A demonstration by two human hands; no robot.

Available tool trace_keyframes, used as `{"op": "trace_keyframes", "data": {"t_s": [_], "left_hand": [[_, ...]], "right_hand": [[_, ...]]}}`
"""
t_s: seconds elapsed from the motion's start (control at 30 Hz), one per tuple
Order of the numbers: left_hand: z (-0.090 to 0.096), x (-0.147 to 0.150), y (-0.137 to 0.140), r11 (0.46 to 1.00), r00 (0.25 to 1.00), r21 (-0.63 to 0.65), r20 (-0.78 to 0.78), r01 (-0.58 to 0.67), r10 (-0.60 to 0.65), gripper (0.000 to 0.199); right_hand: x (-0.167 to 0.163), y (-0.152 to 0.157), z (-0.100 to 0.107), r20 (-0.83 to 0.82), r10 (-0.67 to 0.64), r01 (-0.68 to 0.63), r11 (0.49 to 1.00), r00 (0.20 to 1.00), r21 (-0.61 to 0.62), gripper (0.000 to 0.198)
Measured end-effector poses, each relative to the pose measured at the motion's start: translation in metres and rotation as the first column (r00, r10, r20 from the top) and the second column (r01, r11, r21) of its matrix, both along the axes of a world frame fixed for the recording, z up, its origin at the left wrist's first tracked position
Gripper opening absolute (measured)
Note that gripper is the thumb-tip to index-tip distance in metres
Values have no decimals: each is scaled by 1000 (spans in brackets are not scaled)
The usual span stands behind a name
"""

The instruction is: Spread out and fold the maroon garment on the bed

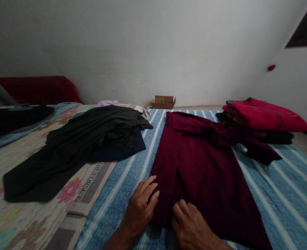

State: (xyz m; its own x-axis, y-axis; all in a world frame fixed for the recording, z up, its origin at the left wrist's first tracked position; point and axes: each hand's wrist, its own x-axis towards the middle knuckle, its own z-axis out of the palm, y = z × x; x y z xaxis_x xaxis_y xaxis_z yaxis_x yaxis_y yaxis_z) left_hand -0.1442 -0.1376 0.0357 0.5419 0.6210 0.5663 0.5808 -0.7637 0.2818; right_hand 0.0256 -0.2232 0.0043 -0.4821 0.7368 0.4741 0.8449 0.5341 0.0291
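A maroon long-sleeved garment (202, 173) lies flat on the blue striped bedsheet (122, 194), its near hem toward me. Its left side is folded inward, and one sleeve stretches across to the right. My left hand (141, 205) rests at the garment's lower left edge, fingers extended and slightly apart. Close beside it, my right hand (190, 224) has its fingers curled down on the near hem, pinching the cloth.
Left of the garment, a dark green garment (91, 135) is heaped over navy cloth (122, 151) on a floral sheet (72, 187). Folded clothes with a pink-red piece (263, 114) on top stand at back right. A cardboard box (164, 101) sits by the wall.
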Motion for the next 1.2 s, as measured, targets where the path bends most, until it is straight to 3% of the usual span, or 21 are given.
{"op": "trace_keyframes", "data": {"t_s": [0.37, 0.53, 0.73, 0.9, 1.07, 1.2], "left_hand": [[-3, 13, -2, 994, 989, 60, -127, 86, -78, 27], [-6, 17, 0, 997, 998, 66, -58, 28, -24, 25], [-4, 5, -5, 999, 999, -37, -44, 21, -23, 26], [-4, -5, -11, 996, 989, -58, -127, 71, -78, 33], [-5, 3, -13, 996, 970, -49, -228, 79, -88, 36], [-7, 11, -14, 996, 966, -85, -253, 32, -53, 35]], "right_hand": [[-10, -11, -5, 17, -29, 29, 999, 999, 30, 8], [-11, -11, -8, -50, -49, 51, 997, 998, 55, 6], [-13, -12, -5, -96, -101, 107, 992, 990, 63, 13], [-15, -14, -11, -101, -25, 29, 999, 995, 38, 14], [-16, -12, -18, -146, 29, -23, 999, 989, 38, 15], [-18, -13, -14, -290, -36, 23, 999, 956, -47, 13]]}}
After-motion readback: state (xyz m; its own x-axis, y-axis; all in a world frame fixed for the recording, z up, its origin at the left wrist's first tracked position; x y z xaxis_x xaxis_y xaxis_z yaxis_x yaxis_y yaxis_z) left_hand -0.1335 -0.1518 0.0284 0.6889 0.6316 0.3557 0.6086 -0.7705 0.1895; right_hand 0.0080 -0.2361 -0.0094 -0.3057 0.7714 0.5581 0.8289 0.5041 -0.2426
